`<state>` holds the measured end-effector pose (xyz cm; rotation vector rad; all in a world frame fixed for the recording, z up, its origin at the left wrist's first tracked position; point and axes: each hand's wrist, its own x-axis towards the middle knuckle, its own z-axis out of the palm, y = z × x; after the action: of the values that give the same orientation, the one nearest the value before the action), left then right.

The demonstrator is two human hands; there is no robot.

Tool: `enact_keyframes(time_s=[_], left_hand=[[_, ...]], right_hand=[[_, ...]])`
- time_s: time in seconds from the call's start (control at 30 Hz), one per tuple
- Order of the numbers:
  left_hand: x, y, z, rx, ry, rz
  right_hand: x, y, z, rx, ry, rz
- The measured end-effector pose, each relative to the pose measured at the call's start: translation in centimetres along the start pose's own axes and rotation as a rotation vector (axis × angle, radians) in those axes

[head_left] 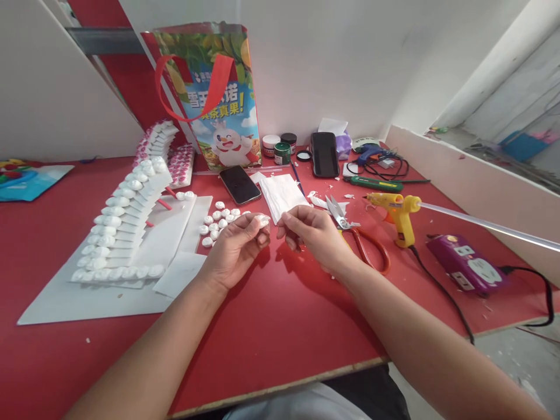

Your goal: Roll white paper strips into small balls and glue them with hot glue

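Between the thumb and fingers of my left hand (240,242) is a small white rosette (262,220), which looks like rolled paper. My right hand (308,230) is pinched closed just to its right, a small gap apart; I cannot make out what its fingertips hold. Several similar white rosettes (216,226) lie loose on the red table behind my left hand. A stack of white paper sheets (284,192) lies beyond my hands. Further left, a stepped white structure (126,224), edged with rows of rosettes, stands on a white board (52,306).
Orange-handled scissors (367,248) lie right of my right hand among paper scraps. A yellow glue gun (400,210) and a purple box (466,262) with cords sit further right. Behind are a phone (240,185), paint jars (282,153), a green cutter (376,184) and a printed bag (219,99).
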<state>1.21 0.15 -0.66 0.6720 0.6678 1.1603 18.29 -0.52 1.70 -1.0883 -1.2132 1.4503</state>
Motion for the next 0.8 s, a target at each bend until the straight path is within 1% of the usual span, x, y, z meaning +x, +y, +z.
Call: enact_keyframes(time_s=[0.13,0.23,0.4,0.5,0.63,0.73,0.8], left_hand=[[-0.02,0.06,0.0,-0.034,0.004,-0.012],[0.01,0.11,0.0,-0.037,0.006,-0.013],[0.18,-0.12,-0.13,0.029,-0.006,0.038],[0.19,-0.3,-0.37,0.182,-0.005,0.113],[0.0,-0.3,-0.53,0.486,-0.007,0.242],[-0.34,-0.13,-0.33,0.651,-0.027,0.279],[-0.61,-0.02,-0.15,0.691,-0.04,0.274]], right_hand=[[0.08,-0.05,-0.06,-0.013,0.018,-0.002],[0.08,-0.13,-0.08,-0.014,0.007,-0.018],[-0.17,-0.44,0.13,-0.026,-0.001,-0.01],[-0.29,-0.59,0.26,-0.021,-0.007,0.031],[-0.34,-0.5,0.24,-0.019,-0.063,0.053],[-0.25,-0.3,0.08,-0.066,-0.082,0.046],[-0.09,-0.22,-0.04,-0.072,-0.071,0.034]])
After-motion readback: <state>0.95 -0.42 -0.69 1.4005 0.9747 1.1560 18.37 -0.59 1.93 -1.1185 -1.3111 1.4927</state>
